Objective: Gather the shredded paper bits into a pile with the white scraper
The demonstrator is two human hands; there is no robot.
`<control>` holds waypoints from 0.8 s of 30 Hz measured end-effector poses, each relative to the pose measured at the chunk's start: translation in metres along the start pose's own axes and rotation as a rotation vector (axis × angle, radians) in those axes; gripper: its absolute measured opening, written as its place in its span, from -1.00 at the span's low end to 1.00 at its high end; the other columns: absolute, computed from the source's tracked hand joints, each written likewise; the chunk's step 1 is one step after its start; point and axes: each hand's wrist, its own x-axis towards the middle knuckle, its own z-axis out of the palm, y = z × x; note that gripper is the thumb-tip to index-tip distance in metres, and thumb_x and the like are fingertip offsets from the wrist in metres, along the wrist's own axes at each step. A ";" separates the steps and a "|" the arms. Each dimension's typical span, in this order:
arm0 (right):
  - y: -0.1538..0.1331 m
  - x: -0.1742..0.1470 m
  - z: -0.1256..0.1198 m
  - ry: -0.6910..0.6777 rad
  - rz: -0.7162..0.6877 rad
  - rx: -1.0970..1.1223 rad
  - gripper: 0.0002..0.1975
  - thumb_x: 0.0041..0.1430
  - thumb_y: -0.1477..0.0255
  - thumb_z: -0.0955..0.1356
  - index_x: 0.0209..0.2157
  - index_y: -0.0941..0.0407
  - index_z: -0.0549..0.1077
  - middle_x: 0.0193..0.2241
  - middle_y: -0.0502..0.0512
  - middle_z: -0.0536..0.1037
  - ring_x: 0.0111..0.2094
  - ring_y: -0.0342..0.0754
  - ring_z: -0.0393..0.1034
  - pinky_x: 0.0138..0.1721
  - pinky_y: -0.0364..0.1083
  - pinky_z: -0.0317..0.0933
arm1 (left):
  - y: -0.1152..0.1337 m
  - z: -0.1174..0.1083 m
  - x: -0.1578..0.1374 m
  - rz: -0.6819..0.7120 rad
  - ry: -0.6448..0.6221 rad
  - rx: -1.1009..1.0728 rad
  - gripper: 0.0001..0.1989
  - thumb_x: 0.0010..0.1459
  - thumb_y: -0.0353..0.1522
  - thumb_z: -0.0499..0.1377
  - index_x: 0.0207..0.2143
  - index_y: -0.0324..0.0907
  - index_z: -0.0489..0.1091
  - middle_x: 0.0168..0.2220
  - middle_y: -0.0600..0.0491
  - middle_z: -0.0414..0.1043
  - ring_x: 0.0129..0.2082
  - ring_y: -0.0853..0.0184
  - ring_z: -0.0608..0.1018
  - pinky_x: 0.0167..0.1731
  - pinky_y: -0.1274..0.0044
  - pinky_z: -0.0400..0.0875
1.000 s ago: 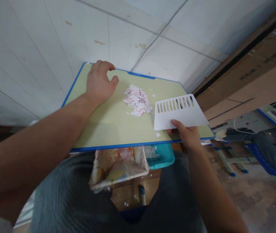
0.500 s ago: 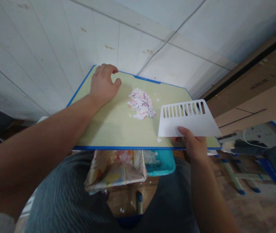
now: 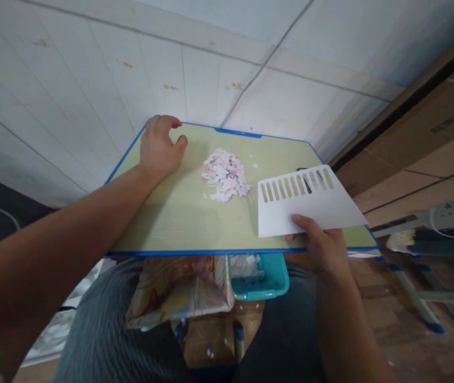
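Note:
My right hand (image 3: 322, 242) grips a white slotted sheet (image 3: 310, 213) by its lower edge, thumb on top and fingers beneath. The sheet is flat, with a row of long slots along its far side, and is held over the right part of the table (image 3: 179, 229). Through the slots shows a dark, thin object that I cannot make out. To the sheet's left lies a pile of small white and pinkish paper scraps (image 3: 226, 175). At the table's far left, my left hand (image 3: 161, 146) is empty, its fingers curved and thumb apart.
Below the front edge, a cloth-lined container (image 3: 187, 308) and a turquoise basket (image 3: 277, 276) with white scraps sit between my legs. A white panelled wall (image 3: 151, 64) stands behind the table, and cardboard boxes (image 3: 422, 143) at right. Scraps lie on the floor.
The view has shifted slightly. The slotted sheet has tilted and come a little nearer the table's front edge, covering a loose scrap. My left hand keeps much the same pose.

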 end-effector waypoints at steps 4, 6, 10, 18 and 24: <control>-0.009 -0.001 0.010 -0.033 -0.054 -0.049 -0.62 0.30 0.14 0.62 -0.51 -0.02 0.58 -0.60 0.04 0.62 -0.53 0.09 0.56 -0.40 0.03 0.57 | 0.000 -0.006 0.002 -0.008 -0.038 0.041 -0.40 0.47 0.09 0.19 0.36 -0.02 0.45 0.36 0.02 0.58 0.53 0.03 0.39 0.61 0.04 0.25; -0.012 0.000 0.018 -0.069 -0.099 -0.035 -0.58 0.35 0.07 0.61 -0.49 -0.01 0.60 -0.56 0.07 0.65 -0.51 0.09 0.58 -0.34 0.04 0.60 | -0.004 -0.007 0.001 -0.021 -0.038 0.044 -0.48 0.42 -0.01 0.28 0.33 0.04 0.48 0.32 0.00 0.60 0.55 -0.04 0.39 0.61 0.00 0.29; -0.012 0.004 0.039 -0.056 -0.103 -0.008 -0.50 0.32 -0.07 0.61 -0.47 0.02 0.64 -0.52 0.13 0.70 -0.51 0.08 0.60 -0.31 0.06 0.64 | -0.014 -0.013 -0.011 -0.083 -0.031 0.039 -0.58 0.41 -0.17 0.29 0.28 0.11 0.51 0.40 -0.05 0.56 0.56 -0.09 0.42 0.60 0.00 0.35; -0.006 0.007 0.049 -0.039 -0.035 0.011 -0.57 0.25 -0.02 0.60 -0.45 0.03 0.64 -0.51 0.16 0.73 -0.53 0.07 0.59 -0.38 0.06 0.61 | -0.014 -0.032 -0.030 -0.211 -0.131 0.142 -0.46 0.46 -0.15 0.27 0.41 -0.06 0.49 0.58 -0.23 0.41 0.63 -0.18 0.38 0.62 0.01 0.28; -0.012 -0.002 0.045 -0.101 -0.067 -0.057 -0.55 0.33 0.01 0.57 -0.51 0.01 0.62 -0.52 0.14 0.70 -0.47 0.11 0.64 -0.29 0.09 0.64 | -0.021 -0.018 -0.016 -0.291 -0.180 0.155 -0.43 0.51 -0.16 0.18 0.47 -0.12 0.44 0.61 -0.25 0.39 0.62 -0.21 0.36 0.63 -0.05 0.21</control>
